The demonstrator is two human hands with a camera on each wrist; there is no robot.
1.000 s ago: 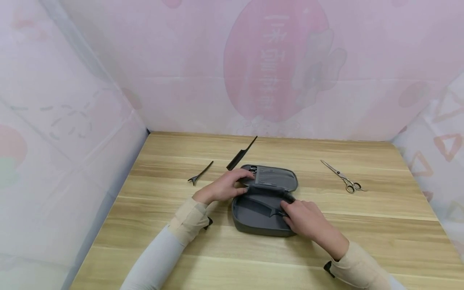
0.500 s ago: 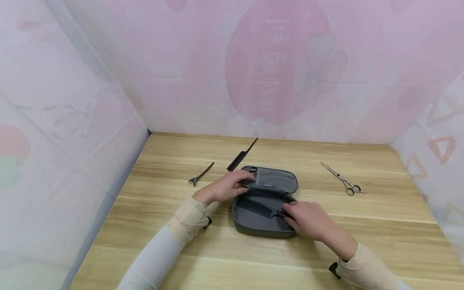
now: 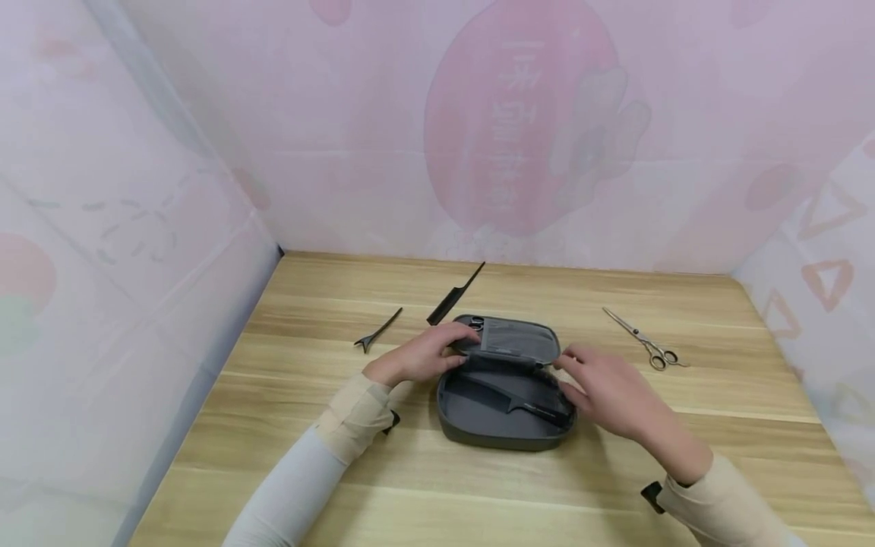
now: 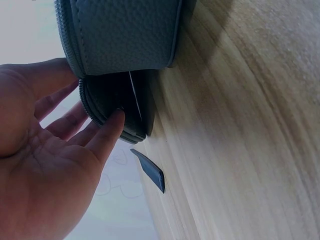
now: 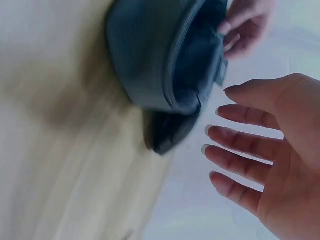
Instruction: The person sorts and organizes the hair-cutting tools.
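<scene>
**Loose tools on a wooden table**

A tail comb (image 3: pixel 454 293) lies on the table (image 3: pixel 718 425) toward the back, its thin tail pointing at the far wall. Left of it, well apart, lies 1 black clip (image 3: pixel 377 331), slanted the same way. On the right side of the table lies 1 pair of scissors (image 3: pixel 645 339) (silver, blades closed), the tips toward the back and the finger rings nearer the front. 3 pale sheets wall the table in; the back sheet (image 3: pixel 526 129) bears a large pink fruit print with faint mirrored writing.
</scene>
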